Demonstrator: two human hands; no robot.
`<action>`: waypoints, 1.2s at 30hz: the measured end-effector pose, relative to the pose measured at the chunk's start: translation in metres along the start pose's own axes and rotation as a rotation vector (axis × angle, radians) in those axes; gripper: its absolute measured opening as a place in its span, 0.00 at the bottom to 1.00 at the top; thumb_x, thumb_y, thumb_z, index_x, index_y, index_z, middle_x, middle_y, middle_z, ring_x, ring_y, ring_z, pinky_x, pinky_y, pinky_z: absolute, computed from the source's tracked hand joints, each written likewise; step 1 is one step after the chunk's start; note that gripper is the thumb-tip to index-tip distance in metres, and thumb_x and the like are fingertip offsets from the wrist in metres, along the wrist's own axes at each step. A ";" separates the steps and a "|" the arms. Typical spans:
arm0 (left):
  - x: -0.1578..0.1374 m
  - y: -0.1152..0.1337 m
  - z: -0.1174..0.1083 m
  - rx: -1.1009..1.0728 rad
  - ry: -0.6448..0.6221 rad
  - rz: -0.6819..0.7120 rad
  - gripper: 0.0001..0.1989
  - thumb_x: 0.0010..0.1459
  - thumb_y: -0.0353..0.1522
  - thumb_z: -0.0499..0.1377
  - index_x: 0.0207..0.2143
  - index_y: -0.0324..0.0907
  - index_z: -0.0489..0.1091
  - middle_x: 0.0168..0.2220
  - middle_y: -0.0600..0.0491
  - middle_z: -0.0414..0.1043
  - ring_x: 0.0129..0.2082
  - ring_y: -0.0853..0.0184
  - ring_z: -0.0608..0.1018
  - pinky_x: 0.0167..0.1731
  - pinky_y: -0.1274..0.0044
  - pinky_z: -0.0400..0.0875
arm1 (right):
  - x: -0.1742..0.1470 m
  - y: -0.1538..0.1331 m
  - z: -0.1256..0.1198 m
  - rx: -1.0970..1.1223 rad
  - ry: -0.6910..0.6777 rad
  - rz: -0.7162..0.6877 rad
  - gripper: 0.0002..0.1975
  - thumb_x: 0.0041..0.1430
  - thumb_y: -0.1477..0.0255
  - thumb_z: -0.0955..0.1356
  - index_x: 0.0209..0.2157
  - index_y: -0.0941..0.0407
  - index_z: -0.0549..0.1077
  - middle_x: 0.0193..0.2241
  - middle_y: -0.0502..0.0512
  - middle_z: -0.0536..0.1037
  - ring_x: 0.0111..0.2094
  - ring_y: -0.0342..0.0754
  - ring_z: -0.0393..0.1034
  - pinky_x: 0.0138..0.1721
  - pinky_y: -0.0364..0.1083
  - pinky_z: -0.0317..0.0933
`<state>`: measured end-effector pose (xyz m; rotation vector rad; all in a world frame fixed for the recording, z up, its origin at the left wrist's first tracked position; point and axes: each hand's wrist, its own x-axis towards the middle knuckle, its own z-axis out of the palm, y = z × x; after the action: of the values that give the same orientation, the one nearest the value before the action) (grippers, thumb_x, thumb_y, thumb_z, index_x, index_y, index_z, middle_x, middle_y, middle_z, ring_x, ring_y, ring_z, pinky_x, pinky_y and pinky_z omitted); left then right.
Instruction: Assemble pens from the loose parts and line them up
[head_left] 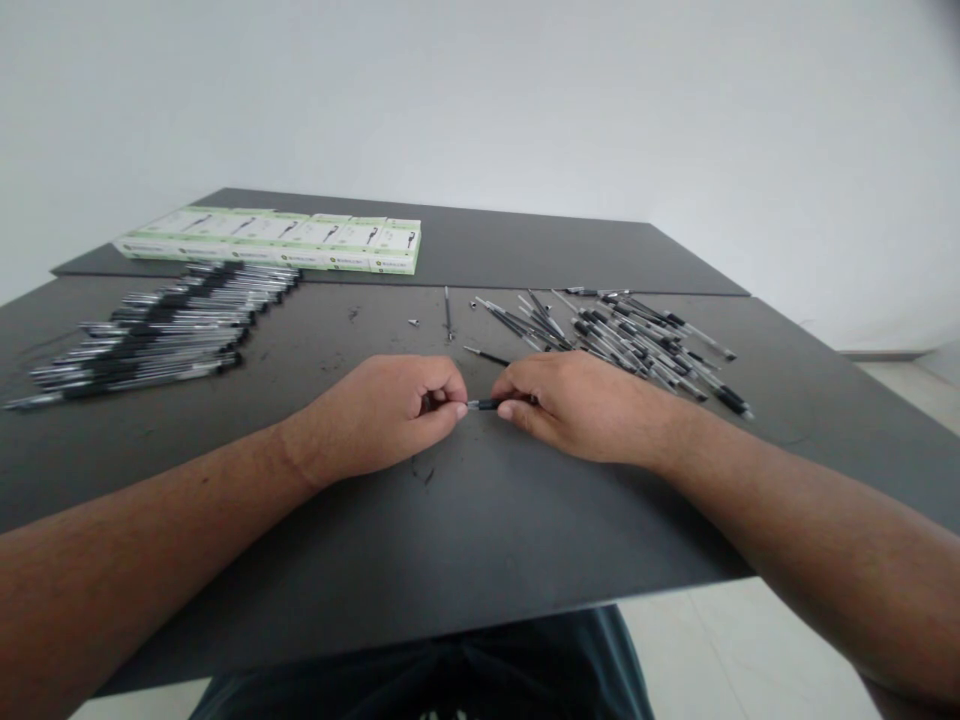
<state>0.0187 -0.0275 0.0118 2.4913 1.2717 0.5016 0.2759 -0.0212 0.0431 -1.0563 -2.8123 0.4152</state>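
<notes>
Holds a pen crosswise over the table, pinching its pale end tightly in the fingers of the left hand and its black part in those of the right hand. Has loose clear barrels beyond the right and, farther left, a row of pens before white-and-green boxes.

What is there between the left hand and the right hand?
In the head view, part of a pen spans the narrow gap from the left hand to the right hand: pale towards the left, black towards the right.
</notes>
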 end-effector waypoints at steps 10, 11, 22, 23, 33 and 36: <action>0.001 -0.001 0.001 -0.001 -0.001 0.009 0.09 0.63 0.38 0.59 0.36 0.46 0.78 0.27 0.58 0.77 0.27 0.68 0.76 0.32 0.76 0.66 | 0.000 0.000 0.000 -0.014 -0.022 -0.013 0.12 0.74 0.69 0.65 0.48 0.58 0.80 0.43 0.59 0.84 0.43 0.52 0.77 0.46 0.49 0.62; 0.001 -0.001 0.001 -0.002 0.000 0.010 0.09 0.63 0.38 0.59 0.36 0.46 0.78 0.27 0.58 0.77 0.27 0.68 0.76 0.32 0.75 0.66 | 0.000 0.000 0.000 0.005 -0.008 0.007 0.11 0.73 0.69 0.67 0.49 0.58 0.80 0.42 0.59 0.84 0.43 0.52 0.77 0.45 0.48 0.62; 0.000 0.000 -0.001 -0.002 -0.008 0.003 0.09 0.63 0.38 0.59 0.36 0.46 0.78 0.27 0.58 0.78 0.27 0.68 0.77 0.33 0.75 0.66 | 0.001 0.000 0.000 -0.002 -0.010 0.012 0.11 0.74 0.69 0.66 0.48 0.58 0.79 0.42 0.58 0.84 0.42 0.51 0.76 0.44 0.48 0.62; 0.000 0.000 -0.001 -0.001 -0.006 0.002 0.09 0.63 0.38 0.59 0.36 0.46 0.78 0.27 0.58 0.78 0.27 0.68 0.76 0.33 0.75 0.66 | 0.001 0.000 0.000 0.012 0.004 0.029 0.10 0.72 0.69 0.68 0.48 0.57 0.79 0.41 0.57 0.84 0.40 0.50 0.76 0.43 0.47 0.61; 0.002 0.002 -0.001 -0.004 0.005 -0.022 0.09 0.62 0.39 0.59 0.35 0.46 0.78 0.26 0.57 0.77 0.27 0.67 0.76 0.34 0.75 0.66 | 0.000 0.000 0.000 -0.012 -0.003 -0.005 0.12 0.73 0.70 0.66 0.49 0.57 0.81 0.43 0.59 0.85 0.43 0.53 0.77 0.46 0.49 0.63; 0.001 0.003 -0.001 -0.012 0.000 -0.024 0.09 0.62 0.38 0.59 0.36 0.46 0.78 0.27 0.57 0.77 0.28 0.67 0.77 0.34 0.75 0.67 | 0.000 0.001 0.000 -0.020 0.007 -0.001 0.11 0.72 0.71 0.67 0.48 0.57 0.81 0.42 0.58 0.85 0.43 0.53 0.77 0.46 0.49 0.62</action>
<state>0.0212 -0.0284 0.0147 2.4631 1.2938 0.5016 0.2764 -0.0207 0.0426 -1.0585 -2.8166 0.3842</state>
